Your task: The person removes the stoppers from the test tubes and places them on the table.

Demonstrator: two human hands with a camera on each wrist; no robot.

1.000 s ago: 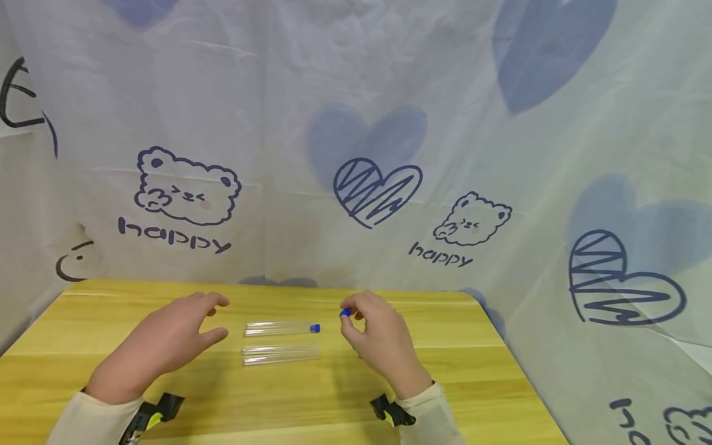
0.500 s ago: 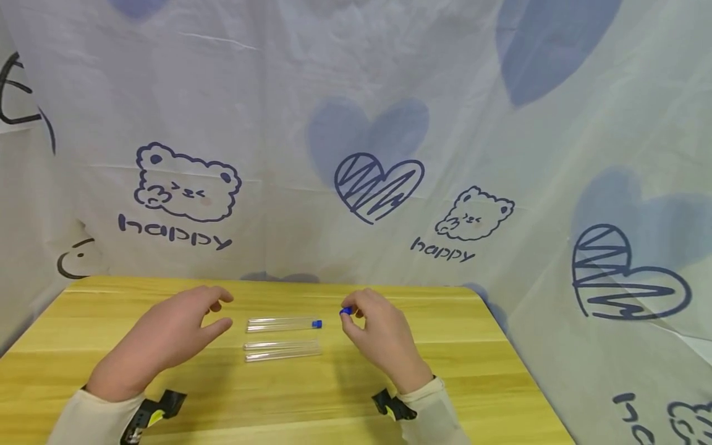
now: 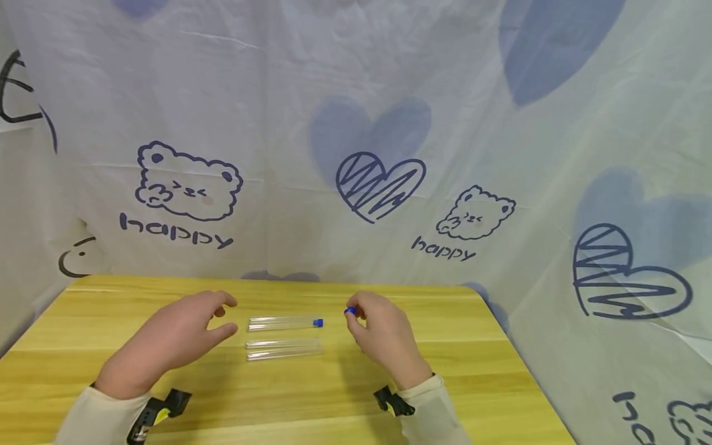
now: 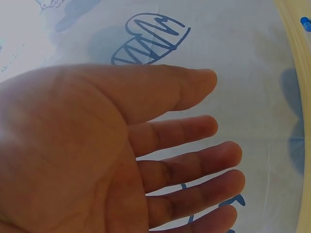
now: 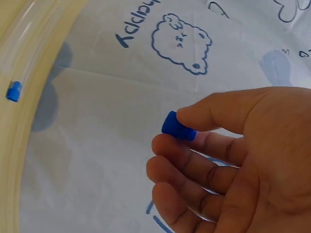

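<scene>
My right hand (image 3: 384, 337) pinches a small blue cap (image 5: 177, 127) between thumb and index finger, above the table to the right of the tubes. In the right wrist view its other fingers curl loosely beneath. My left hand (image 3: 172, 337) hovers left of the tubes with its fingers spread and nothing in it; the left wrist view shows the bare palm. Between the hands lies a clear test tube (image 3: 280, 323) with a blue stopper (image 3: 318, 322) at its right end. Nearer to me, clear tubing (image 3: 283, 350) lies parallel, no cap on it; whether one tube or two, I cannot tell.
The wooden table (image 3: 289, 402) has a pale cloth (image 3: 289, 123) hanging behind its far edge and along both sides, printed with hearts and bears. A strap with a black mount (image 3: 161, 414) sits on the left wrist, a similar mount (image 3: 394, 402) on the right.
My left hand has shifted slightly right, a little closer to the tubes. The right hand still pinches the blue cap and has moved only a touch to the right. The tubes lie as before.
</scene>
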